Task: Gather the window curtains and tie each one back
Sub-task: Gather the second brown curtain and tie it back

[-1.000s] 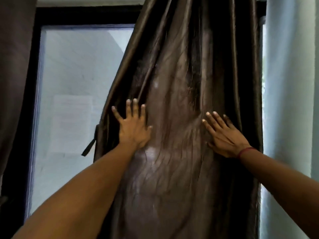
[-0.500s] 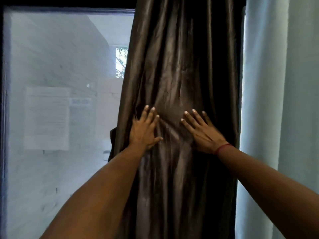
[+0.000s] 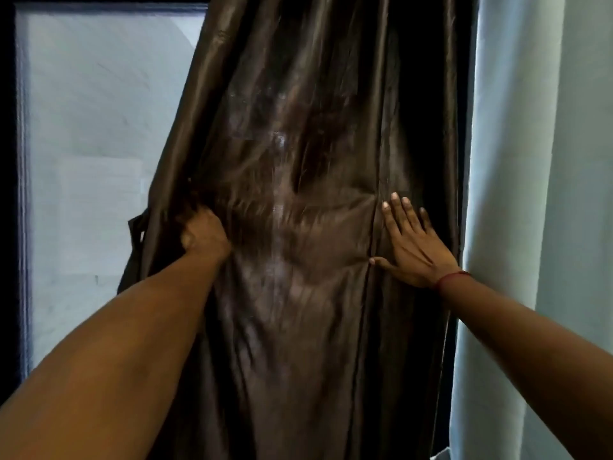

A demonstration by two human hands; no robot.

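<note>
Midway, by the look of it: the gathering step was in hand, the tie not yet made. Left hand (image 3: 204, 234) was clenched on the left edge of the brown satin curtain (image 3: 298, 144), fingers buried in a bunched fold. Right hand (image 3: 411, 247) lay flat on the cloth near its right edge, fingers straight and spread, pressing rather than gripping; red thread (image 3: 452, 277) on that wrist. Between the hands the cloth sagged in slack cross-wrinkles.

Curtain hung over the right part of the window, with the window pane (image 3: 93, 127) bare to its left and a pale panel (image 3: 530, 161) to its right (fabric or wall, could not tell). Glossy dark brown, with long vertical folds above the hands.

A dark strap (image 3: 136, 227) showed just beside the left hand at the curtain's edge, likely the tie-back; its far end was hidden.

Next move, as judged: carry the left-hand bunch across to the right hand, close the hands round the bundle, then free one hand for the strap. Slippery satin would likely want a firm hold.
</note>
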